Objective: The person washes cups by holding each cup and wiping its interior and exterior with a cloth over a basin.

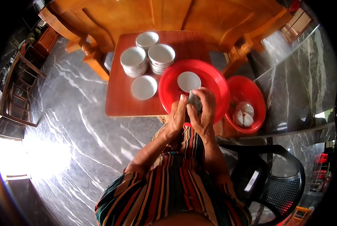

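Over the near rim of a red basin (223, 88), my two hands are together. A crumpled dark grey cloth (194, 100) is squeezed between them. My right hand (204, 110) has its fingers bent around the cloth. My left hand (178, 115) is closed at the cloth's left side, thumb pointing up; its other fingers are partly hidden. Just beyond my hands, a white bowl (189, 81) sits inside the basin.
Stacked white bowls (134, 58) and a single white bowl (144, 87) stand on the reddish wooden table (119, 101). A second red basin (257, 109) at right holds several white dishes (245, 115). A black chair (283, 188) is at lower right, a wooden bench (168, 15) behind the table.
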The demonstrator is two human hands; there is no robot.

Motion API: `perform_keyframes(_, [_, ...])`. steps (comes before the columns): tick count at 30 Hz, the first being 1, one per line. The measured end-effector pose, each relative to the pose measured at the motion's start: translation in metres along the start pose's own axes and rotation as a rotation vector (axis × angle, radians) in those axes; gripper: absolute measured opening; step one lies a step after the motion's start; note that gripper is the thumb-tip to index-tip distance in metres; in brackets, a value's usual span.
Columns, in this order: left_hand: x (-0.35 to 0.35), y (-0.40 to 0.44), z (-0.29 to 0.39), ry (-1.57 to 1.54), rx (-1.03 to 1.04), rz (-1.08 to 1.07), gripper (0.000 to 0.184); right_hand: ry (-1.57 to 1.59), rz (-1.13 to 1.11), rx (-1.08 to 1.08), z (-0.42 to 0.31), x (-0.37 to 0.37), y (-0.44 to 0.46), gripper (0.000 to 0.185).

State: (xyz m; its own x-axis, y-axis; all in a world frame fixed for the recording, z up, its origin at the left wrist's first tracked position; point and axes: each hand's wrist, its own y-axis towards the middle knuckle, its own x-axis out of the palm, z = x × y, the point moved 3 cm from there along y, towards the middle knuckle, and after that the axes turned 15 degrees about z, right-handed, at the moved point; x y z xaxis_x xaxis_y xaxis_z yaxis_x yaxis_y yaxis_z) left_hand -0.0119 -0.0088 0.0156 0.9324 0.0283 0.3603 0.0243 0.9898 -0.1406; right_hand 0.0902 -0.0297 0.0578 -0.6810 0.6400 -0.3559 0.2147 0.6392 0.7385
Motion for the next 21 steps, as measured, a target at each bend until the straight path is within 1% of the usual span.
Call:
perform_keyframes(1, [0.0,0.0,-0.002,-0.002,0.001,0.0,0.058,0.0,-0.001,-0.002,0.003,0.001,0.001,0.035])
perform_keyframes(3, [-0.003,0.001,-0.004,0.056,0.072,0.003,0.058,0.227,0.007,0.188,0.014,0.005,0.004,0.034])
perform_keyframes(4, [-0.003,0.0,-0.002,0.056,0.073,0.004,0.058,0.306,0.02,0.288,0.017,0.007,0.004,0.032])
perform_keyframes(5, [-0.003,-0.001,0.001,0.042,0.094,-0.025,0.05,0.426,0.003,0.362,0.034,0.012,-0.001,0.031])
perform_keyframes(7, [-0.002,-0.003,0.01,0.015,0.136,-0.084,0.037,0.434,-0.079,0.381,0.046,0.012,0.001,0.031])
perform_keyframes(8, [-0.003,-0.004,0.009,-0.052,0.092,-0.07,0.029,0.565,-0.083,0.491,0.051,0.014,-0.003,0.032])
perform_keyframes(10, [-0.006,-0.004,0.012,-0.094,0.083,-0.053,0.03,0.826,-0.057,0.721,0.053,0.016,-0.006,0.037])
perform_keyframes(11, [-0.007,-0.004,0.013,-0.138,0.075,-0.04,0.031,1.271,-0.007,1.14,0.063,0.026,-0.018,0.04])
perform_keyframes(12, [-0.008,-0.002,0.014,-0.144,0.091,-0.033,0.031,1.271,-0.011,1.14,0.075,0.031,-0.027,0.04])
perform_keyframes(14, [-0.009,0.002,0.013,-0.193,0.098,-0.031,0.03,1.499,-0.013,1.272,0.092,0.04,-0.044,0.044])
perform_keyframes(15, [-0.009,0.003,0.013,-0.24,0.104,-0.032,0.03,1.499,-0.014,1.273,0.086,0.04,-0.045,0.044])
perform_keyframes(17, [-0.006,0.005,0.011,-0.266,0.09,-0.008,0.03,1.676,0.092,1.354,0.072,0.043,-0.047,0.044])
perform_keyframes(19, [-0.005,0.008,0.005,-0.363,0.128,0.058,0.031,1.926,0.195,1.5,0.086,0.056,-0.065,0.041])
perform_keyframes(20, [-0.005,0.008,0.002,-0.355,0.122,0.071,0.03,1.084,0.165,1.128,0.095,0.054,-0.074,0.041])
perform_keyframes(21, [-0.003,0.006,0.002,-0.355,0.121,0.071,0.03,0.805,0.111,0.939,0.091,0.052,-0.072,0.042])
